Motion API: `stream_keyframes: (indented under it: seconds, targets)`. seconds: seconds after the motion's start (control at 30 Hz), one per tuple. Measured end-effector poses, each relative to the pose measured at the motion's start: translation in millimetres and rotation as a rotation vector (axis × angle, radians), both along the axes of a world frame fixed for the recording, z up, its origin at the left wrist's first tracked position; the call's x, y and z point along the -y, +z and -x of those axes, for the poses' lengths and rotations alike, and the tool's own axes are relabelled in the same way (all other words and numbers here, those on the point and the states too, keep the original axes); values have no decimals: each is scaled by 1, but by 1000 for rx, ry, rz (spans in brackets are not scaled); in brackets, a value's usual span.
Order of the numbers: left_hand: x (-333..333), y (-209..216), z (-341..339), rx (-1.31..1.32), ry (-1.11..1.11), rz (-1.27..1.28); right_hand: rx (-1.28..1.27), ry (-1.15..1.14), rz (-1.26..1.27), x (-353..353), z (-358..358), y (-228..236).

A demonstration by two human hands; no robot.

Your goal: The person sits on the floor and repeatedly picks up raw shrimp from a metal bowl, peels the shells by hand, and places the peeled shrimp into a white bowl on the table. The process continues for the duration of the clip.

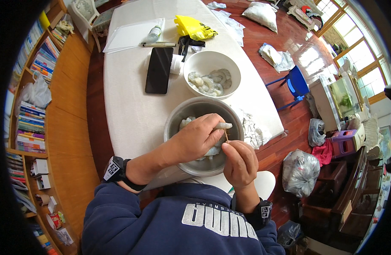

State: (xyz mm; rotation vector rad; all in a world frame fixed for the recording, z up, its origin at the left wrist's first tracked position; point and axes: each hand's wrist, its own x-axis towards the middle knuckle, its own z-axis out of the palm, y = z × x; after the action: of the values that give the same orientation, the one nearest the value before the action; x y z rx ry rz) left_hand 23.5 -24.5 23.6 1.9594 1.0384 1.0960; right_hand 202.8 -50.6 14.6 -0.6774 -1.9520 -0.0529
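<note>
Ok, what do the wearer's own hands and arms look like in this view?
The left hand and right hand are ungloved. Each arm wears a black strap, left and right, bearing a black-and-white patterned tag. Beyond the straps come navy sleeves of plain-looking fabric.

Large white block lettering with a smaller line of letters above on a navy sweatshirt, black-and-white printed marks on the left wristband and right wristband, black print on a yellow bag, book spines too small to read
</note>
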Motion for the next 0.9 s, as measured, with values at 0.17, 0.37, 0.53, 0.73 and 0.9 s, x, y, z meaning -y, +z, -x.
stream_keyframes:
  seconds: [0.17,0.37,0.53,0.73,0.9]
  targets:
    - [-3,-3,1,-18,-3,8,26,25,47,0,2,-4]
    - [-4,-5,1,-30,-5,12,44,19,61,-1,2,-5]
    - [-3,-6,1,-19,-33,43,84,11,42,-3,3,-7]
    - [-4,-5,3,91,-124,281,153,-11,-9,-7,4,-6]
    - [-3,-4,4,65,-151,355,213,-46,-33,-8,3,-4]
